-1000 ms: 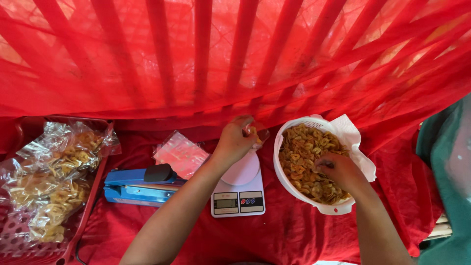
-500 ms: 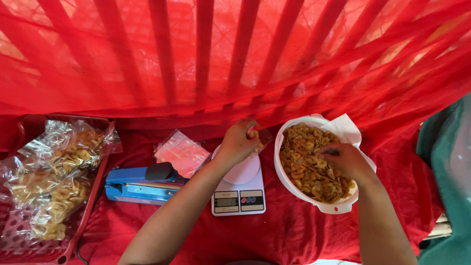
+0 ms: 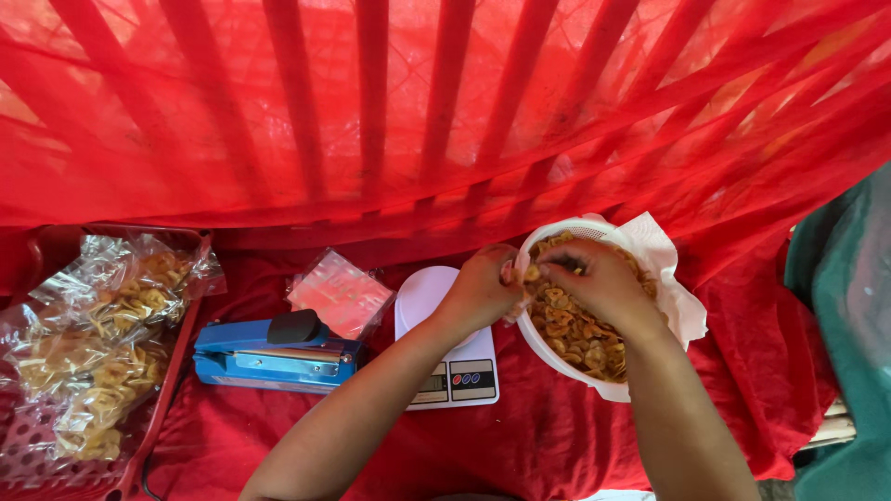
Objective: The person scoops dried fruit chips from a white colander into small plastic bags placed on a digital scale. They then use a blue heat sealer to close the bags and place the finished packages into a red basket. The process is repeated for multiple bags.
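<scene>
My left hand (image 3: 481, 292) is closed at the left rim of a white bowl (image 3: 557, 357) and pinches what looks like a small clear bag (image 3: 509, 275). The bowl is full of yellow fried chips (image 3: 575, 334) and has white paper (image 3: 668, 278) under it. My right hand (image 3: 599, 283) hovers over the bowl, fingers bunched on a pinch of chips right beside my left hand. A white digital scale (image 3: 455, 376) lies under my left wrist, its pan bare.
A blue heat sealer (image 3: 274, 357) lies left of the scale, with a stack of empty clear bags (image 3: 339, 295) behind it. A red crate (image 3: 139, 445) at far left holds several filled chip bags (image 3: 102, 353). Red netting hangs across the back. Green cloth (image 3: 849, 306) is at right.
My right hand has lifted from deep in the bowl and moved left to meet my left hand. My left hand has shifted right, from over the scale to the bowl's rim.
</scene>
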